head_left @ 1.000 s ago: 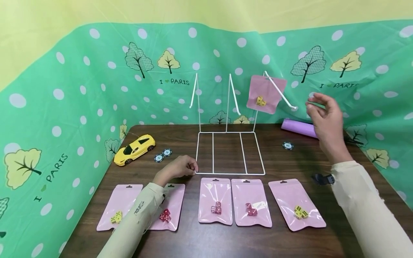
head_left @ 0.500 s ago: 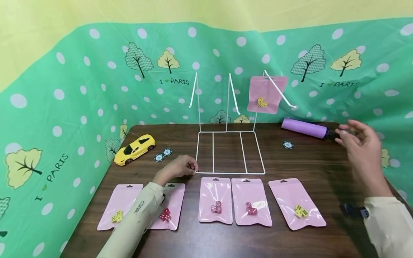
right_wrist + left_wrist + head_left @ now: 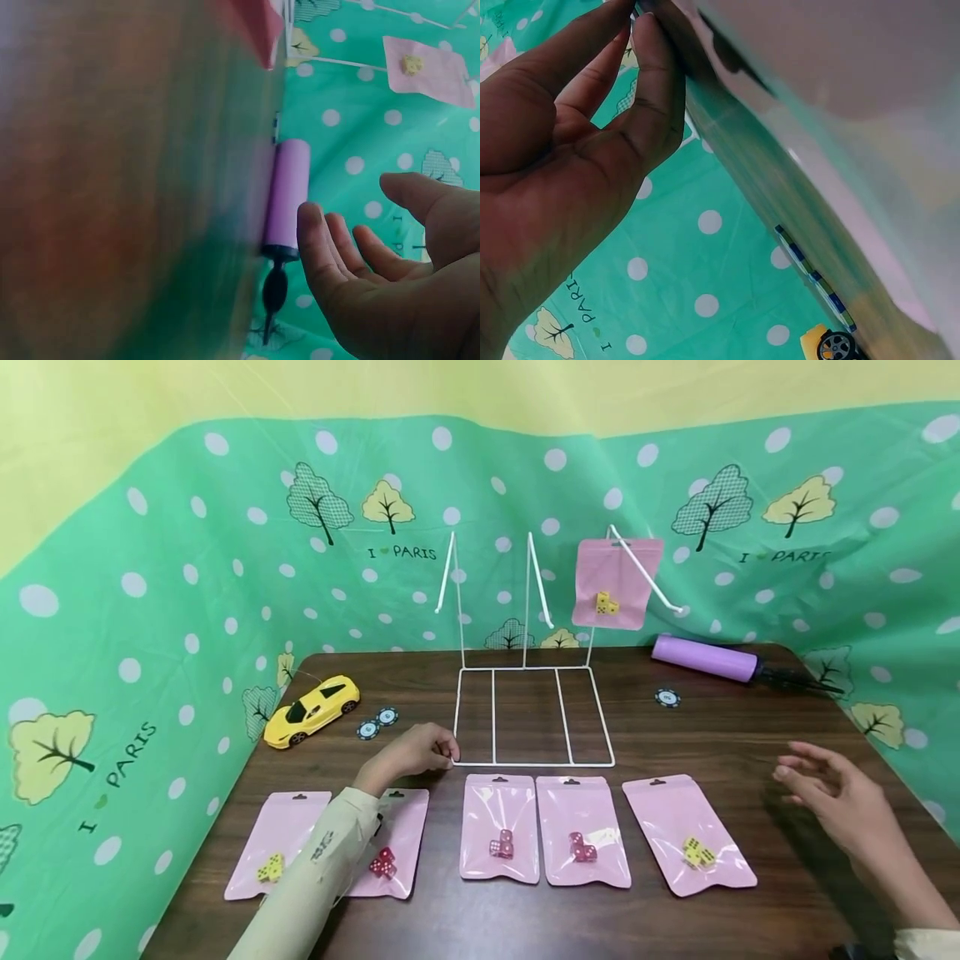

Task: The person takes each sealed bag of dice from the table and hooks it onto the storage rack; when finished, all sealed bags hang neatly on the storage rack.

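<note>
My left hand (image 3: 412, 752) pinches the front left corner of a white wire display rack (image 3: 532, 765) between thumb and fingertips. A pink zip bag with yellow dice (image 3: 618, 572) hangs from the rack's right prong; the left and middle prongs are bare. To the right, my right hand (image 3: 843, 793) is held above the table, fingers loosely bent and apart, holding nothing. Nearest to it lies a pink bag with yellow dice (image 3: 660, 810). Two pink bags with red dice (image 3: 500, 806) lie before the rack. Another red-dice bag (image 3: 411, 818) is partly under my left forearm.
A further yellow-dice bag (image 3: 288, 818) lies at the far left. A yellow toy car (image 3: 311, 712) and two poker chips (image 3: 377, 722) are left of the rack. At the right are one chip (image 3: 667, 697) and a purple hand pump (image 3: 705, 658). A patterned green cloth (image 3: 345, 610) hangs behind.
My right hand has moved away from the hanging bag, to the right and down toward the near table. The bag has settled a little on its prong. My left hand stays at the rack corner.
</note>
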`<state>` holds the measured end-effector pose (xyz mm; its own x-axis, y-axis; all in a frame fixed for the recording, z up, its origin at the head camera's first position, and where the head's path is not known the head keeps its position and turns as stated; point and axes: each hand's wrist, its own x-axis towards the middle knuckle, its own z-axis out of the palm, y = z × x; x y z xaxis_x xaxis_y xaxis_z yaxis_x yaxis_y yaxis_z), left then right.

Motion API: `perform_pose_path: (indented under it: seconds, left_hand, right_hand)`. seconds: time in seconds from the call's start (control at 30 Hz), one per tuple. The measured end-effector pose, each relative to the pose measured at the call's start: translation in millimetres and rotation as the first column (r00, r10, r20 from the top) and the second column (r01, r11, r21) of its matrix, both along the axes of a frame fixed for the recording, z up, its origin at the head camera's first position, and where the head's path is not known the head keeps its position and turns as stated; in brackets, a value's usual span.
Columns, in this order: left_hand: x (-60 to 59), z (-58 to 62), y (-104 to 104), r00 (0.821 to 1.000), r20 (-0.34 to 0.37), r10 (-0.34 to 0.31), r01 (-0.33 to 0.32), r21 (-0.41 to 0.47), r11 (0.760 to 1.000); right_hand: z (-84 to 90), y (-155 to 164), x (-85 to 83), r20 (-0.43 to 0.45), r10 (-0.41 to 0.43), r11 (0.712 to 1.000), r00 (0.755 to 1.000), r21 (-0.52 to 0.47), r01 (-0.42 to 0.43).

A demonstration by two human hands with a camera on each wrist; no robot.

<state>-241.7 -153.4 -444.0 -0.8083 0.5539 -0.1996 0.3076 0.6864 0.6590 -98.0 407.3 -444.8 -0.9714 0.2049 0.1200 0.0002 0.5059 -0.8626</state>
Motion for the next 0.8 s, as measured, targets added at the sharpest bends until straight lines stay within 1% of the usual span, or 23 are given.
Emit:
perform_pose_path:
  seconds: [0.03,0.1,0.23,0.3,0.43,0.6,0.7,0.8]
  left_hand:
    - [0.2,0.4,0,1.0,-0.001,0.002,-0.002,0.001,1.0]
    - [0.3,1.0,0,1.0,-0.003,0.007,-0.007,0.002,1.0]
    - [0.3,0.2,0,1.0,0.001,0.007,-0.007,0.005,1.0]
    - [0.8,-0.5,1,1.0,0.005,0.004,-0.004,0.004,1.0]
    - [1.2,-1.4,0,1.0,0.007,0.006,-0.006,0.006,1.0]
    - [1.5,-2.7,0,1.0,0.014,0.015,-0.015,-0.002,1.0]
    - [2.0,-1.4,0,0.999,0.022,0.024,-0.024,-0.009,1.0]
    - [1.9,1.0,1,1.0,0.016,0.021,-0.021,-0.013,1.0]
  right_hand:
    - [-2.9,1,3.6,0.012,0.0,1.0,1.0,0.015,0.0]
    - [-7.4,3,9.7,0.021,0.02,1.0,1.0,0.014,-0.02]
    - [-13.6,9,20.6,0.021,0.089,0.996,0.996,-0.02,-0.089]
    - [-13.9,10,24.0,0.056,0.112,0.994,0.992,-0.007,-0.112]
    - [-15.0,8,25.3,0.141,0.147,0.989,0.979,0.004,-0.149]
    - [-18.1,3,25.7,0.184,0.168,0.986,0.968,-0.016,-0.168]
    - [-16.9,-2,23.4,0.232,0.176,0.983,0.957,0.013,-0.184]
    - [-14.7,-8,21.1,0.283,0.176,0.979,0.943,0.05,-0.198]
